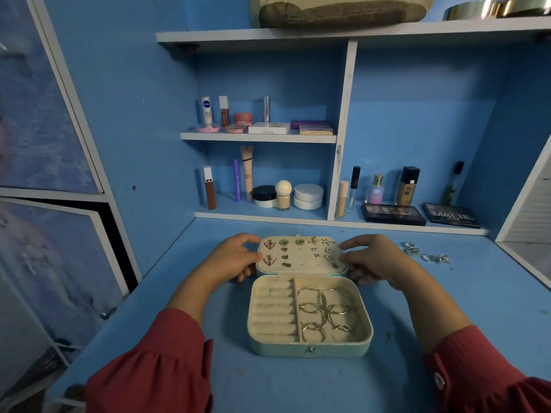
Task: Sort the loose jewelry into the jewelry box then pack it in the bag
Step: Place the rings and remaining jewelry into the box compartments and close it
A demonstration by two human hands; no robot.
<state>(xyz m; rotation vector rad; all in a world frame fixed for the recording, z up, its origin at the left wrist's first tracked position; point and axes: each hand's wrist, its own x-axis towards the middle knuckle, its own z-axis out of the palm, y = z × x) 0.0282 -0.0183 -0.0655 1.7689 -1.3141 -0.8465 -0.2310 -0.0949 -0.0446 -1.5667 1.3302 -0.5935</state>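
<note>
A pale green jewelry box (310,350) lies open on the blue desk. Its lid (301,259) lies flat at the far side, with several earrings pinned to the cream lining. The right compartment holds several gold hoops (326,312); the ring rolls (272,311) on the left are bare. My left hand (235,256) grips the lid's left edge. On the lid's right edge, the fingers of my right hand (372,259) curl around it. A few loose silver rings (425,253) lie on the desk to the right of my right hand.
Cosmetics fill the shelves behind the desk, with two dark palettes (393,214) near the back edge. A tan bag (340,8) sits on the top shelf. Cabinet doors stand at the left.
</note>
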